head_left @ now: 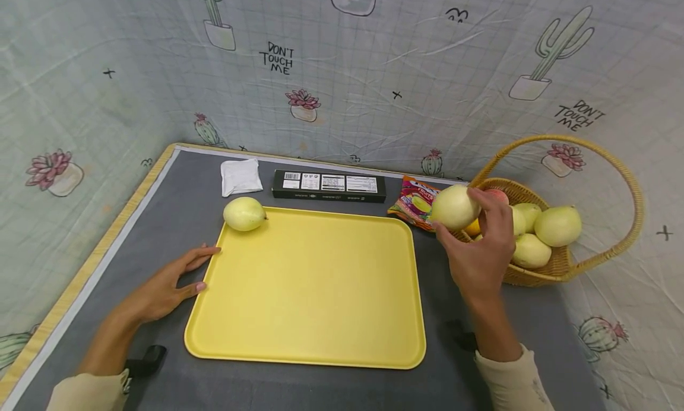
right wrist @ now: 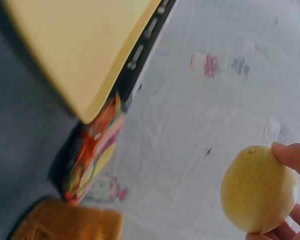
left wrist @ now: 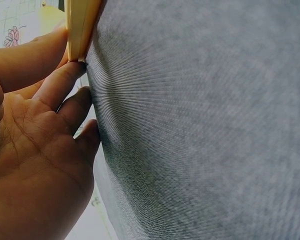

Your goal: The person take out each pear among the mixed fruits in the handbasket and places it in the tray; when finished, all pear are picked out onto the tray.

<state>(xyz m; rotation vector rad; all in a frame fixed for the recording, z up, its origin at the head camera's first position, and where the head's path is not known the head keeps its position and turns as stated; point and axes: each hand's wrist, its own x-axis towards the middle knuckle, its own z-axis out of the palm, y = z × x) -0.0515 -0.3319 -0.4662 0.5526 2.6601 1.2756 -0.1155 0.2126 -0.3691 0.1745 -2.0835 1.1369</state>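
My right hand [head_left: 483,244] holds a pale yellow-green melon [head_left: 456,208] between thumb and fingers, above the near-left side of the wicker basket [head_left: 540,278]. In the right wrist view the melon [right wrist: 259,190] shows against the patterned cloth, with fingertips at its right and lower sides. My left hand [head_left: 167,287] rests by the left edge of the yellow tray [head_left: 315,292], its thumb and fingertips apart along the rim. Up close, the left wrist view shows those fingers [left wrist: 65,82] touching the tray's edge and the grey cloth. Another melon [head_left: 244,214] lies on the tray's far-left corner.
Several melons [head_left: 557,225], a red fruit [head_left: 498,195] and an orange one [head_left: 473,227] fill the basket under its tall handle [head_left: 636,191]. Behind the tray lie a white packet [head_left: 241,177], a black box [head_left: 329,186] and an orange-purple snack bag [head_left: 414,202]. Patterned cloth walls surround the table.
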